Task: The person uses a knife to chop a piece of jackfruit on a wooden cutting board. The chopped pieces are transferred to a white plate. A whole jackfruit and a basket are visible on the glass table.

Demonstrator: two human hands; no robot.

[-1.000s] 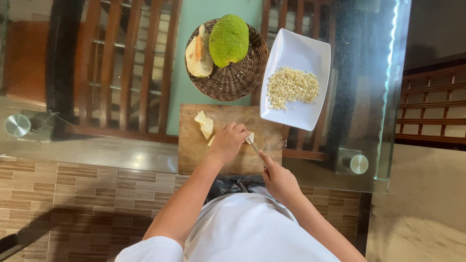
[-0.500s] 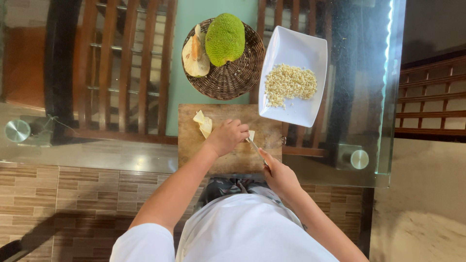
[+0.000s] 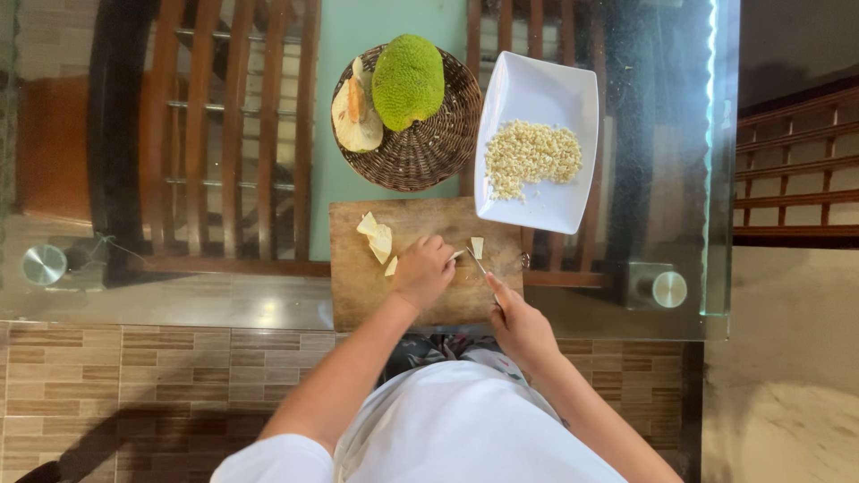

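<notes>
Knife (image 3: 476, 262) in right hand (image 3: 519, 326), over cutting board (image 3: 358, 286)

A small knife (image 3: 477, 262) with a thin blade lies angled across the wooden cutting board (image 3: 358, 295), its handle hidden. Beside its tip sits a pale yellow fruit piece (image 3: 477, 247); more pale wedges (image 3: 378, 242) cluster at the board's upper left.

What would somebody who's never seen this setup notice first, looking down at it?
Probably the big bumpy green fruit in the round wicker basket at the far side of the glass table, beside a cut pale piece. To its right, a white rectangular dish holds a heap of small pale chopped bits. Nearer, on a wooden cutting board, the left hand steadies a pale piece while the right hand holds a knife.
</notes>
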